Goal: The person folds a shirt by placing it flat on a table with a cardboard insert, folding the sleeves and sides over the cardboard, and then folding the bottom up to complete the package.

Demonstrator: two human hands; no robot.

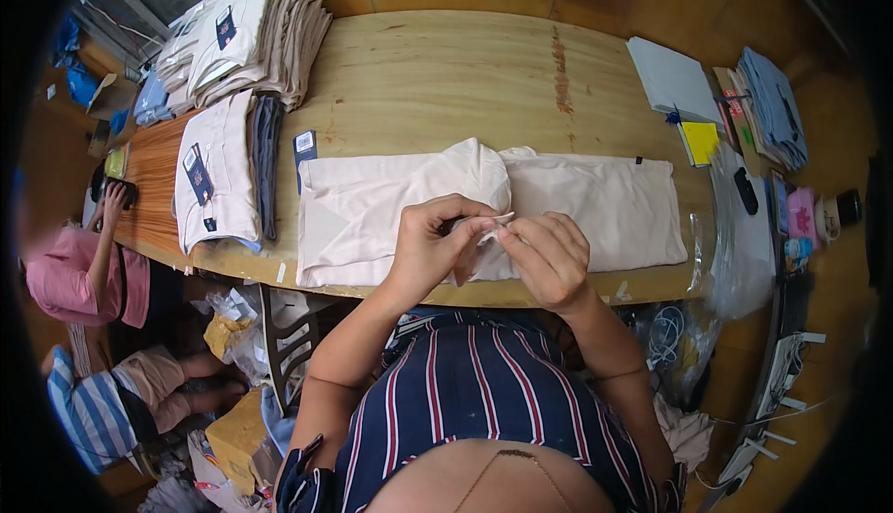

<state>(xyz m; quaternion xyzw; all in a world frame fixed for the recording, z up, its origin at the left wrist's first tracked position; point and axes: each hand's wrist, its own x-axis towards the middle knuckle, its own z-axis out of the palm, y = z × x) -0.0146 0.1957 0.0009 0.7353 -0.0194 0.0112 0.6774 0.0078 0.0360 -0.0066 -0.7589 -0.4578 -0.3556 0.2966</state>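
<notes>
Here, pinches a small white piece point(502, 219) between thumb and fingers of the left hand point(441, 236), and grips the same bit with the fingertips of the right hand point(551, 260), holding both close together. Hard to tell if joined to the garment or separate. Holds it just over the middle of a pale pink garment point(595, 215), laid lengthwise along the near edge of the desk point(437, 76), bunched at the middle. Has a dark tag point(305, 146) by the garment's far left corner; farther left, a small pile of pale clothes point(221, 187) beside dark folded garments point(267, 169); behind those, a tall stack of pale clothes point(270, 48). Has white sheets point(677, 76) at the far right, a yellow pad point(699, 144) near them, and clear plastic bags point(735, 243) at the right edge. Wears a navy striped top point(465, 383). Works near a co-worker in pink point(70, 276) at far left.
</notes>
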